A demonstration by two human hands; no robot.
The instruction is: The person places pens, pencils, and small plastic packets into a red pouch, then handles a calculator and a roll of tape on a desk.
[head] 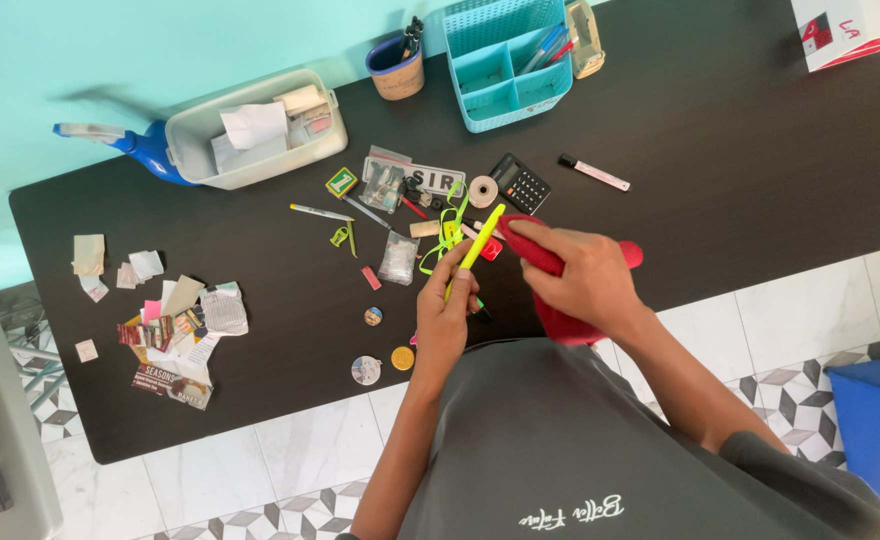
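My left hand (445,310) grips a yellow-green highlighter pen (479,244) that points up and to the right over the dark table (720,180). My right hand (582,275) holds a red cloth (560,322) whose end touches the pen's upper part. Both hands hover near the table's front edge. Under them lie a green ribbon (447,232), a tape roll (483,190) and a black calculator (520,183).
A teal organiser basket (500,72), a blue pen cup (396,66) and a white bin of papers (250,130) stand at the back. Paper scraps (175,330) lie at the left. A marker (594,173), small bags and round badges (366,370) are scattered mid-table.
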